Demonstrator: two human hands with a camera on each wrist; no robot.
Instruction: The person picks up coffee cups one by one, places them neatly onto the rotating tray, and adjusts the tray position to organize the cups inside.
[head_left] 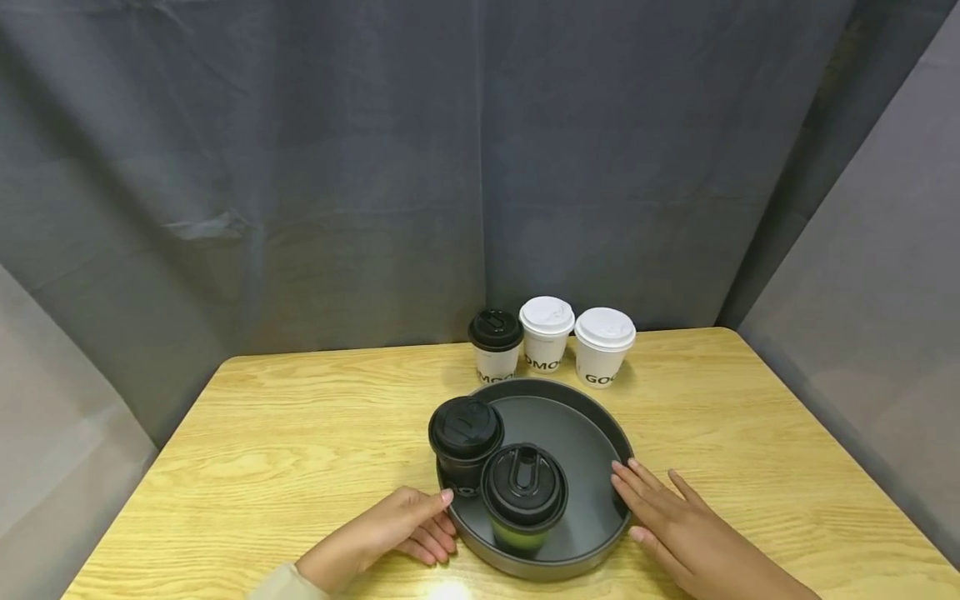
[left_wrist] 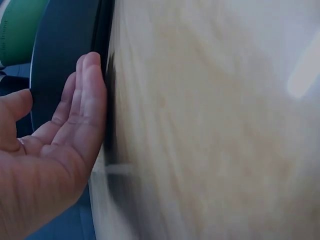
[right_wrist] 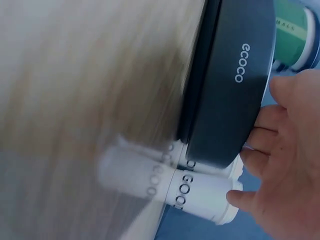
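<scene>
A round dark grey tray (head_left: 577,575) with a raised wall lies on the table, "ecoco" printed on its side in the right wrist view. Inside it, toward the left, are a black paper cup (head_left: 459,471) with a black lid and a green cup (head_left: 519,537), also black-lidded. My left hand (head_left: 412,527) is at the tray's left front wall, fingers extended along the outside, thumb near the rim beside the black cup. On the opposite side my right hand (head_left: 678,525) rests its straight fingers at the rim. Neither hand grips a cup.
Behind the tray stand a white cup with a black lid (head_left: 496,332) and two white-lidded cups, one in the middle (head_left: 547,315) and one at the right (head_left: 605,327). The wooden table (head_left: 300,433) is bounded by grey cloth (head_left: 360,208) at the back and sides.
</scene>
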